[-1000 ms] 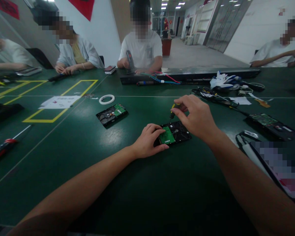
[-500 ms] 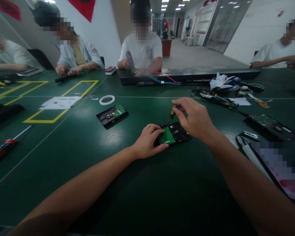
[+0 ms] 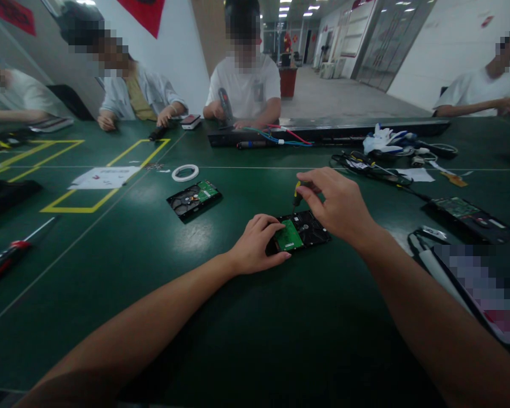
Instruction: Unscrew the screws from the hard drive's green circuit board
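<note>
A black hard drive with a green circuit board (image 3: 289, 234) lies flat on the green table. My left hand (image 3: 257, 243) grips its left end, thumb along the near edge and fingers over the board. Above the drive, my right hand (image 3: 338, 204) pinches a small yellow and black screwdriver (image 3: 297, 195), held nearly upright. Its tip meets the drive's far edge, beside the circuit board. To the left lies a second hard drive (image 3: 194, 200), its green board facing up.
A white ring (image 3: 185, 173) and a paper sheet (image 3: 104, 178) lie beyond the second drive. At far left is a red and black screwdriver (image 3: 6, 258). Cables (image 3: 372, 170) and another drive (image 3: 467, 218) lie right. Several people sit across the table (image 3: 187, 334).
The small screwdriver's handle has turned slightly in my right hand. Across the table, one person's hand has moved right with a dark tool. My left hand stays on the drive.
</note>
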Demonstrator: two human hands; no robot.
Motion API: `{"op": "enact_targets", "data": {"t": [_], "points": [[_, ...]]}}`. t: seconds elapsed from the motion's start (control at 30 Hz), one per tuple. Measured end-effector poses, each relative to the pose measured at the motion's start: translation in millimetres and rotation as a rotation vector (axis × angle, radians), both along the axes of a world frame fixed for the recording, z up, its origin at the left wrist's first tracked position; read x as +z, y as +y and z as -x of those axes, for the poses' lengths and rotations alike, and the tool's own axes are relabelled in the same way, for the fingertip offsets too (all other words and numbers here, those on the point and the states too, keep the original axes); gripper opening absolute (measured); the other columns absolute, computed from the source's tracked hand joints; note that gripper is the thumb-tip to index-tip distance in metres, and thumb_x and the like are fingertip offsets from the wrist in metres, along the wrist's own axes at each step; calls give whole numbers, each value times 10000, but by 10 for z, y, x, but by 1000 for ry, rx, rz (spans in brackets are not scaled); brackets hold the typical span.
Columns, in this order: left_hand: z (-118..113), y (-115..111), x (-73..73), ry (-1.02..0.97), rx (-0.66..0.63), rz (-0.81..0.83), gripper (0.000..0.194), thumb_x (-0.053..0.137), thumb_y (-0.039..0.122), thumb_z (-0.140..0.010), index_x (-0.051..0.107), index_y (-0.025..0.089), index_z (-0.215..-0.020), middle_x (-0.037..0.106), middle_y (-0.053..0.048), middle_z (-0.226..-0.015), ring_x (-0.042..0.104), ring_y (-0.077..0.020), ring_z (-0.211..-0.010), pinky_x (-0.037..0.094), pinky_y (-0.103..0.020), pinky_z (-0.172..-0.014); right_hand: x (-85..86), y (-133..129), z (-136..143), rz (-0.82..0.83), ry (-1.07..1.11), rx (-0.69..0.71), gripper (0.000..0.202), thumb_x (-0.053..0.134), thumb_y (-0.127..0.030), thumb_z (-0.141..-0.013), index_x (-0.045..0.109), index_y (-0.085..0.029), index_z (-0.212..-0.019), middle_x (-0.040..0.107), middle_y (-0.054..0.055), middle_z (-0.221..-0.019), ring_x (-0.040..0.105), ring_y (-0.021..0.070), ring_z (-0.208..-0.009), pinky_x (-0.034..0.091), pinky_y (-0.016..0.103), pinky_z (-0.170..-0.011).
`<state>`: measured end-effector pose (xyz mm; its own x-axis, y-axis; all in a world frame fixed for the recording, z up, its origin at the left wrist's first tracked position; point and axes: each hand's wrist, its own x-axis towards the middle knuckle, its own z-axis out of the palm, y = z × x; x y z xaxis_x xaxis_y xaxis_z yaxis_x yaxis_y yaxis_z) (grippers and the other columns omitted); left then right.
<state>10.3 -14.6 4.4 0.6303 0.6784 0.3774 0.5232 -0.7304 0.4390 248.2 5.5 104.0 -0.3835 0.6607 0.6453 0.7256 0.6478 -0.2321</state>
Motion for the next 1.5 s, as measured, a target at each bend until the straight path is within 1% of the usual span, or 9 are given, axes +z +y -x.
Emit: {"op": "enact_targets", "data": {"t": [0.3, 0.47, 0.57, 0.67, 0.77, 0.97, 1.07, 1.3, 1.5], "points": [[-3, 8, -22, 4, -1, 7, 637, 766, 520, -895, 555, 219, -1415, 575, -159, -1370, 523, -357, -1306, 478, -596, -1113, -9, -2, 17, 33, 47, 24, 251, 558, -213, -1006, 626, -247, -1245, 737, 95, -1154, 709, 267, -957, 555, 457, -912], [-6, 2, -14, -1, 6, 3, 637, 759, 522, -900, 562, 212, -1420, 577, -158, -1366, 525, -357, -1311, 479, -591, -1118, -1, -5, 7, 12, 11, 12, 149, 631, -292, -1002, 657, -253, -1143, 738, 84, -1068, 700, 277, -957, 545, 447, -885], [-4, 4, -12, 1, 3, -1, 631, 755, 532, -900, 576, 209, -1411, 577, -159, -1363, 525, -358, -1310, 481, -580, -1119, -3, -3, 7, -10, 2, 14, 179, 638, -339, -1008, 668, -246, -1158, 737, 96, -1086, 696, 289, -995, 547, 447, -898], [-3, 4, -10, 0, 3, -5, 614, 753, 530, -901, 591, 191, -1386, 580, -163, -1349, 528, -353, -1301, 484, -567, -1116, -11, 0, 9, -20, -9, 19, 223, 591, -293, -1020, 664, -221, -1218, 732, 126, -1157, 694, 302, -1052, 547, 466, -937], [-5, 0, -11, 3, 3, -11, 604, 754, 526, -901, 598, 182, -1373, 585, -163, -1335, 529, -349, -1291, 488, -561, -1108, -18, 1, 6, -9, -1, 15, 237, 577, -255, -1010, 663, -222, -1229, 732, 129, -1195, 702, 299, -1017, 554, 483, -934], [-9, 2, -12, -1, 5, -6, 586, 755, 523, -901, 605, 207, -1371, 581, -157, -1349, 525, -354, -1304, 482, -575, -1114, 1, -11, 14, -25, 10, 11, 184, 600, -284, -1009, 678, -221, -1163, 744, 119, -1133, 703, 289, -979, 551, 460, -911], [-4, 10, -18, 10, 2, -14, 599, 754, 528, -904, 600, 201, -1381, 583, -159, -1347, 524, -355, -1307, 483, -571, -1112, 21, -19, 15, -24, 1, 4, 174, 574, -248, -1008, 672, -215, -1148, 744, 120, -1123, 703, 286, -973, 544, 454, -901], [-9, 9, -41, -2, 4, -41, 589, 757, 513, -907, 596, 193, -1374, 591, -158, -1327, 536, -347, -1279, 493, -561, -1094, 35, -26, 3, 77, 33, 2, 185, 540, -195, -985, 626, -209, -1149, 743, 112, -1081, 715, 284, -974, 534, 436, -875], [-11, 6, -28, -5, -6, -50, 565, 750, 505, -920, 601, 175, -1354, 591, -164, -1309, 535, -343, -1274, 503, -552, -1084, 11, -9, -3, 54, 30, 14, 174, 578, -257, -997, 627, -224, -1161, 740, 99, -1085, 707, 282, -956, 537, 443, -874]]}}
